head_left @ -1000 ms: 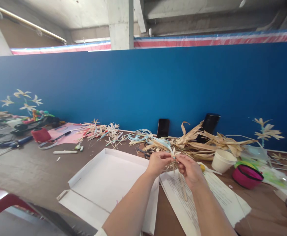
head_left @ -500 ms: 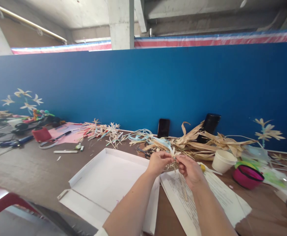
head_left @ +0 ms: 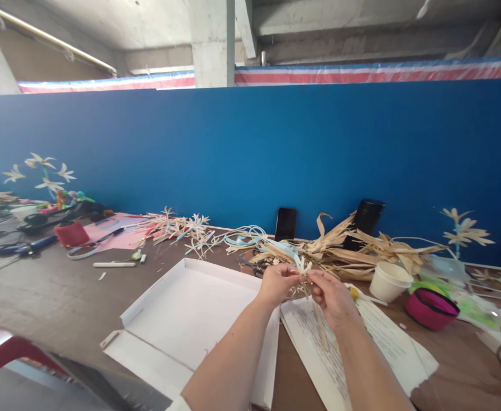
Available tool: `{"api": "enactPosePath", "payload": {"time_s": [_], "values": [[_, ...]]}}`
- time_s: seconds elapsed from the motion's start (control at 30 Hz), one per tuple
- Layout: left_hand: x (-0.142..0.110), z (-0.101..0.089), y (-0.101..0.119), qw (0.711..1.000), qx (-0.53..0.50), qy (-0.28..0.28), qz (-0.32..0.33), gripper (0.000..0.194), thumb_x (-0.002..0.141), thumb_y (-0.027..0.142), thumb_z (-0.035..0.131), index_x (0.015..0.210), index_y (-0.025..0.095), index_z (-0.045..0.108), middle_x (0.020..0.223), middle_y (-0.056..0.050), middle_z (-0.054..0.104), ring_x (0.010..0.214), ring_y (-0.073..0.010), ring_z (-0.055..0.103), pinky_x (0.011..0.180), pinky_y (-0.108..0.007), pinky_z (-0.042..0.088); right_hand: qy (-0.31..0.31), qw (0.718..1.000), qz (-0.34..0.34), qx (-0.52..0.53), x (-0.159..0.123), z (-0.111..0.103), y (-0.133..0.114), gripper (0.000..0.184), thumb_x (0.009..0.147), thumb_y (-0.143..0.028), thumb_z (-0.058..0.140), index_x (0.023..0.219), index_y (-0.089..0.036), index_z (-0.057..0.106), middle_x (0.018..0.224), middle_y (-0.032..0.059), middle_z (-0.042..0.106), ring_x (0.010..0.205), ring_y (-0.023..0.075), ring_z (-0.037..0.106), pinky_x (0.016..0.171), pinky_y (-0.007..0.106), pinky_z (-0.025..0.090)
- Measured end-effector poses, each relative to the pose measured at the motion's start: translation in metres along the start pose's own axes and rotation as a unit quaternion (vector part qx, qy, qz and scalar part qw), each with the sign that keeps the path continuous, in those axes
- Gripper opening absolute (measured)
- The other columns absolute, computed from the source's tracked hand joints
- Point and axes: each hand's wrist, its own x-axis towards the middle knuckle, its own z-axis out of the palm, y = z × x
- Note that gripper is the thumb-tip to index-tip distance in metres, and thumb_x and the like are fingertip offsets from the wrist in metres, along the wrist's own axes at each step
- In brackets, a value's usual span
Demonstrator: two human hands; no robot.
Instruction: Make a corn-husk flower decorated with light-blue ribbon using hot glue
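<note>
Both hands meet over the table, pinching one small pale flower (head_left: 304,265) that looks made of dried husk. My left hand (head_left: 278,281) is closed, thumb and forefinger at the flower's base from the left. My right hand (head_left: 329,290) is closed at the same spot from the right. The petals point up above the fingertips, and a thin pale strip (head_left: 322,328) hangs below. The fingers hide the exact point of grip. Behind the hands lie dried husks (head_left: 331,242) and a light blue ribbon (head_left: 282,246).
An open white box (head_left: 207,302) lies left of centre, with printed paper (head_left: 319,348) beside it. A phone (head_left: 285,224) leans against the blue partition (head_left: 250,148). To the right stand a paper cup (head_left: 389,282) and a magenta pouch (head_left: 430,311). More husk flowers (head_left: 194,228) lie behind the box.
Hardly anything differs. Both hands keep their pinch on the flower at nearly the same place, and the view has shifted very slightly.
</note>
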Motion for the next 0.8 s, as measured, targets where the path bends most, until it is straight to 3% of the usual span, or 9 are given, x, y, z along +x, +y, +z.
{"api": "enactPosePath", "payload": {"time_s": [0.37,0.47,0.6,0.7,0.77,0.8], "values": [[-0.001,-0.003,0.004,1.000,-0.016,0.004,-0.024,0.039,0.049,0.043,0.078,0.070,0.012,0.066,0.061,0.000,0.058,0.054,-0.0080,0.047,0.051,-0.021,0.036,-0.002,1.000,0.009,0.014,0.005,-0.003,0.005,0.027,0.059,-0.036,0.075,0.077,-0.017,0.066,0.067,-0.0015,0.057,0.044,0.0041,0.038,0.034,0.017,0.024],[-0.002,-0.003,0.005,1.000,-0.008,0.010,-0.022,0.039,0.049,0.043,0.078,0.069,0.012,0.065,0.059,0.000,0.057,0.053,-0.0079,0.047,0.050,-0.021,0.035,0.058,0.998,-0.010,0.034,0.005,-0.003,0.000,0.029,0.059,-0.037,0.074,0.079,-0.019,0.065,0.066,-0.0017,0.057,0.043,0.0047,0.038,0.033,0.018,0.025],[-0.003,-0.002,0.007,1.000,0.013,0.013,-0.019,0.034,0.052,0.041,0.076,0.066,0.012,0.065,0.057,0.001,0.056,0.051,-0.0073,0.045,0.050,-0.020,0.033,0.142,0.981,-0.118,0.062,-0.005,-0.007,-0.036,0.028,0.058,-0.033,0.074,0.080,-0.021,0.062,0.066,-0.0026,0.055,0.044,0.0051,0.039,0.035,0.018,0.026],[-0.004,-0.001,0.007,1.000,0.024,0.009,-0.018,0.030,0.054,0.039,0.075,0.065,0.013,0.065,0.056,0.001,0.055,0.051,-0.0071,0.044,0.050,-0.020,0.033,0.139,0.971,-0.190,-0.034,-0.015,-0.025,-0.073,0.031,0.059,-0.035,0.072,0.086,-0.021,0.064,0.070,-0.0002,0.059,0.048,0.0070,0.043,0.038,0.019,0.030],[-0.004,0.000,0.005,1.000,0.022,0.005,-0.019,0.029,0.054,0.038,0.074,0.065,0.013,0.064,0.056,0.002,0.056,0.051,-0.0073,0.045,0.050,-0.020,0.033,0.145,0.955,-0.180,-0.188,-0.017,-0.047,-0.089,0.029,0.062,-0.040,0.070,0.083,-0.021,0.066,0.073,0.0030,0.063,0.052,0.0106,0.049,0.042,0.022,0.033],[-0.004,0.000,0.004,1.000,0.021,0.002,-0.018,0.029,0.055,0.038,0.074,0.065,0.013,0.064,0.056,0.002,0.056,0.051,-0.0074,0.045,0.050,-0.020,0.033,0.140,0.933,-0.156,-0.291,-0.015,-0.060,-0.092,0.027,0.062,-0.042,0.068,0.080,-0.021,0.067,0.071,0.0039,0.064,0.054,0.0132,0.052,0.045,0.024,0.035]]}}
